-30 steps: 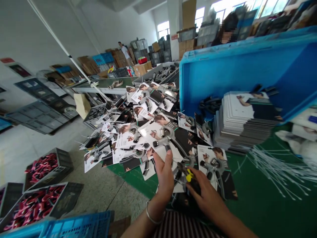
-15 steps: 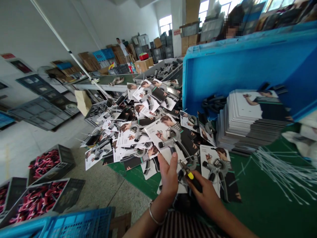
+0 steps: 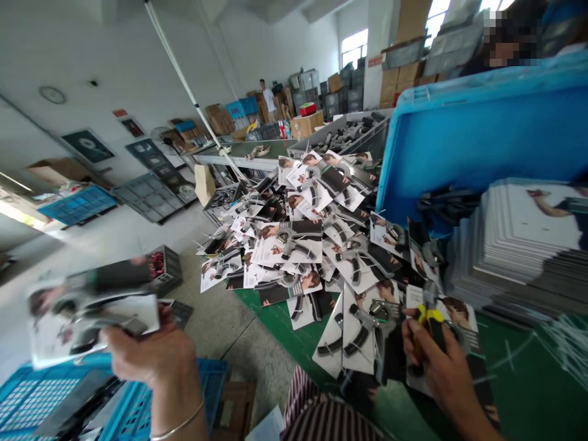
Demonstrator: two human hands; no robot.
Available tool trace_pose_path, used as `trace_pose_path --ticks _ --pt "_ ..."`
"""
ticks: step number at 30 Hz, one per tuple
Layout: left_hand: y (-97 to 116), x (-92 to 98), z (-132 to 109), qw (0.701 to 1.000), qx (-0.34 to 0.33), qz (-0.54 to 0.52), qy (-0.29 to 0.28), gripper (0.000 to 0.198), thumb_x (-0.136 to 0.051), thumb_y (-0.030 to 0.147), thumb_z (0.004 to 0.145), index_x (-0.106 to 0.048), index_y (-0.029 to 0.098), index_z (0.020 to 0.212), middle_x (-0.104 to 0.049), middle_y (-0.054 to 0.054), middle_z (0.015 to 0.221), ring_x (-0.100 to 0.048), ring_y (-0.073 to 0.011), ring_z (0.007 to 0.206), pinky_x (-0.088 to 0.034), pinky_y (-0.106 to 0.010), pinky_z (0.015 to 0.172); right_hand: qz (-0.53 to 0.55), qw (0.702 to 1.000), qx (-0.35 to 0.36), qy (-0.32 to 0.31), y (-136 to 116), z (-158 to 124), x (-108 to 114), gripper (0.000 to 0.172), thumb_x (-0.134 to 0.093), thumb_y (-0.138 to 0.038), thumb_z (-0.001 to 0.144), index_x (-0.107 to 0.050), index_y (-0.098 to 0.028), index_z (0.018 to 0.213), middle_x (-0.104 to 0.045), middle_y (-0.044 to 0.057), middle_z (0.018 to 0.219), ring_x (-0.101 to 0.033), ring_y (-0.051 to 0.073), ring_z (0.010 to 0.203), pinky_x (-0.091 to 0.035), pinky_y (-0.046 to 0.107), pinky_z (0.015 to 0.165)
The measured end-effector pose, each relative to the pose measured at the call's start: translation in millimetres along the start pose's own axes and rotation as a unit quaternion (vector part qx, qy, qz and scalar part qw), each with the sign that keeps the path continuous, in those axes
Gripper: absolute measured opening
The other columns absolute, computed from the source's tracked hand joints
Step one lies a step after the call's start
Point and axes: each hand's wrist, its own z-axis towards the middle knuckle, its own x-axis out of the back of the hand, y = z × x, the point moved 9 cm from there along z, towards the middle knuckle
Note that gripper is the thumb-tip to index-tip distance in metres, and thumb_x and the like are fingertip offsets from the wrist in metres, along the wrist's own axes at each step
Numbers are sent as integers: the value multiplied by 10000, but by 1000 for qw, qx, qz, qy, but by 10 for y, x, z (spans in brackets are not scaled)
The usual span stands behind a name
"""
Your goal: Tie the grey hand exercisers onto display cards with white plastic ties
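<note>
The left hand [image 3: 156, 358] pinches a printed card [image 3: 110, 275] bearing a grey hand grip [image 3: 94, 321], both blurred, above a blue basket [image 3: 214, 370]. The right hand [image 3: 434, 355] has its fingers wrapped around yellow-and-black pliers [image 3: 435, 317], over more carded grips on a green table [image 3: 509, 373]. Left of and beyond the right hand spreads a heap of carded grips [image 3: 294, 245]; to its far right stands a card stack [image 3: 509, 245], partly inside a blue tub [image 3: 468, 135]. Farthest off stands a person in white [image 3: 269, 101].

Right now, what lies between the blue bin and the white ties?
In the head view, a stack of printed cards stands between them.
</note>
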Motion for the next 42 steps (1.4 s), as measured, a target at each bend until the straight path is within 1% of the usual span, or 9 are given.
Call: trace_pose_path --ticks 2,3,8,13,19,25,31,36,42 --pt "-42 123 70 993 -11 -103 52 199 -370 394 941 -463 230 878 -623 19 896 -626 -144 821 -533 -284 723 18 1000 -10 17 85 11 70 334 -718 -441 840 -608 -240 1083 -595 -14 776 -494 120 550 -395 219 431" --pt "-136 9 6 989 8 -142 33 153 -456 361 912 -481 219 860 -631 20 875 -633 -128 796 -540 -273 753 17 1000 -15 18 120 -2 76 339 -723 -443 835 -611 -237 1081 -596 -14 766 -497 122 553 -401 219 434" --pt "-834 -1352 -814 941 193 -166 -221 187 -697 274 820 -618 106 844 -707 -137 872 -729 -243 822 -592 -418 816 -49 998 -40 -10 152 -146 41 403 -722 -492 817 -641 -216 1101 -662 10 763 -559 145 561 -467 235 459" --pt "-938 -2037 -933 924 233 -203 -225 197 -711 283 829 -596 124 821 -631 -25 745 -701 -141 704 -585 -270 708 -160 987 -35 -6 68 -274 163 401 -695 -514 809 -676 -222 1083 -730 53 851 -648 213 650 -548 282 521" --pt "-640 -2216 -900 915 232 -228 -239 205 -788 258 731 -648 136 815 -620 12 732 -625 -87 644 -554 -218 676 -161 986 -29 12 20 -316 132 390 -695 -547 780 -682 -215 985 -699 27 735 -588 187 550 -492 275 460" --pt "-852 -2116 -1252 896 300 -223 -239 84 -699 106 753 -627 146 769 -636 -27 768 -658 -116 745 -569 -272 802 -123 991 -45 -19 162 -308 75 455 -700 -555 783 -674 -206 1073 -670 13 722 -570 182 571 -475 274 484" --pt "-878 -2362 -1261 882 337 -232 -233 105 -639 142 831 -584 155 742 -524 10 644 -604 -101 605 -566 -256 685 -120 991 -55 -25 282 -317 91 505 -690 -553 805 -647 -193 1156 -679 27 770 -549 171 575 -449 271 478" --pt "-683 -2552 -1239 878 316 -247 -262 279 -668 361 863 -529 163 724 -507 32 624 -551 -80 536 -523 -229 593 -65 996 -54 -17 232 -347 89 470 -700 -537 805 -661 -193 1124 -658 27 754 -538 156 556 -437 256 455" --pt "-426 -2802 -1173 918 226 -229 -233 347 -744 323 807 -588 152 1064 -688 -22 870 -664 -140 756 -561 -347 814 -59 996 -61 -36 256 -319 40 477 -683 -544 823 -643 -200 1149 -652 25 781 -519 143 542 -415 249 446"
